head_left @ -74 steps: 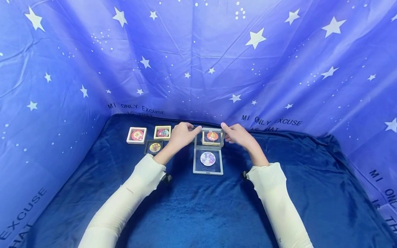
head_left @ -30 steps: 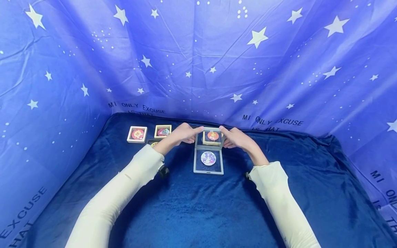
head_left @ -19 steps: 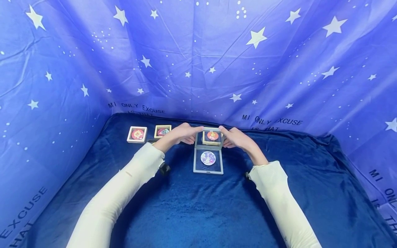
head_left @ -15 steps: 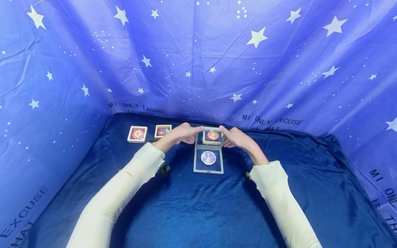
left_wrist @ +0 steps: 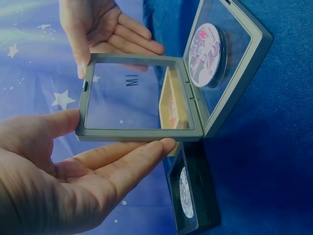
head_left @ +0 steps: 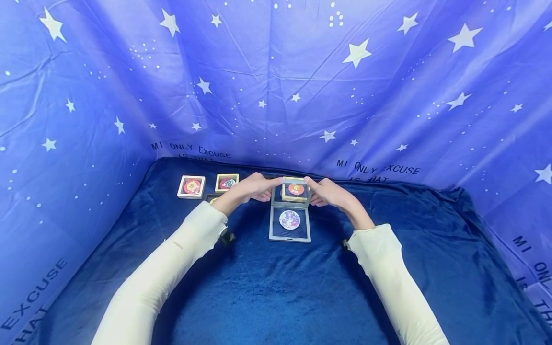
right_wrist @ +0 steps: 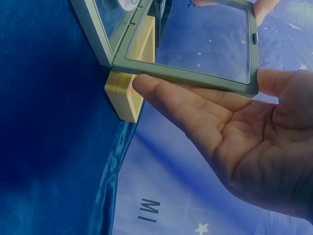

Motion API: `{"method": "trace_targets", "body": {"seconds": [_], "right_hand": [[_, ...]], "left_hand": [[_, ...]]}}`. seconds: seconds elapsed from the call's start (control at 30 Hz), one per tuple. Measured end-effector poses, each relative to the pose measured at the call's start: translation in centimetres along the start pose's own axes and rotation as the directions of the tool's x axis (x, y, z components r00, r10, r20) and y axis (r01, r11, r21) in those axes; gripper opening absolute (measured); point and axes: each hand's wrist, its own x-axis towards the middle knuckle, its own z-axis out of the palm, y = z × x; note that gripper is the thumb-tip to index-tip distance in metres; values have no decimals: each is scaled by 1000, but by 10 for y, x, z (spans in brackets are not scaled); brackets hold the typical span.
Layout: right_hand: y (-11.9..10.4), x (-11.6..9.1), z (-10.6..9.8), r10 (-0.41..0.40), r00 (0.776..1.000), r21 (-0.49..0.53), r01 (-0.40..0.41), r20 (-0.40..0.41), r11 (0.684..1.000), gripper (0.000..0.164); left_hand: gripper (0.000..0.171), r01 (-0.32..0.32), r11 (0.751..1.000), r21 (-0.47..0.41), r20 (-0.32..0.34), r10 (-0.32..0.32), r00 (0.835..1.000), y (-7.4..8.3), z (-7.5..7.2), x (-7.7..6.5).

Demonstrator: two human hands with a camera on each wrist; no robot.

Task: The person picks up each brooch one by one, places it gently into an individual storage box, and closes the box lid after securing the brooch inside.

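A hinged grey display case [head_left: 290, 240] stands unfolded on the blue cloth, its clear base lying flat and its clear lid [left_wrist: 142, 133] raised. On the base's film sits a round purple-and-white badge [head_left: 289, 220]. My left hand [head_left: 254, 186] holds the lid's left side, thumb at the upper corner and fingers along the side edge. The right hand [head_left: 328, 190] holds the opposite side the same way, as the right wrist view shows. Behind the lid, a light wooden frame [right_wrist: 128, 105] with an orange badge shows through the film.
Left of my hands are a white frame [head_left: 189, 196] and a yellow frame [head_left: 227, 176], each with a red badge. A dark frame [head_left: 210, 197] is partly hidden by my left wrist. Another dark case [left_wrist: 210, 196] stands beside the grey one. A starry curtain [head_left: 276, 72] rises behind.
Since the oldest frame, both thumbs have come in onto the lid's upper corners and the fingers onto its sides. Just now the lid's top edge has tipped slightly toward the base.
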Motion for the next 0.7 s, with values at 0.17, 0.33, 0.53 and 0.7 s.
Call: {"method": "trace_targets", "body": {"seconds": [0.17, 0.33, 0.53, 0.7], "right_hand": [[1, -2, 0, -13, 1000, 1, 13, 18, 1000, 76], [1, -3, 1, -12, 1000, 3, 12, 19, 1000, 74], [2, -4, 2, -5, 1000, -3, 5, 25, 1000, 74], [4, -5, 3, -11, 1000, -12, 11, 29, 1000, 76]], "left_hand": [[70, -18, 1000, 2, 2, 18, 1000, -3, 0, 0], [69, -25, 1000, -1, -7, 25, 1000, -4, 1, -3], [66, -30, 1000, 0, 0, 30, 1000, -5, 1, -7], [65, -39, 999, 8, 11, 38, 999, -7, 1, -9]]}}
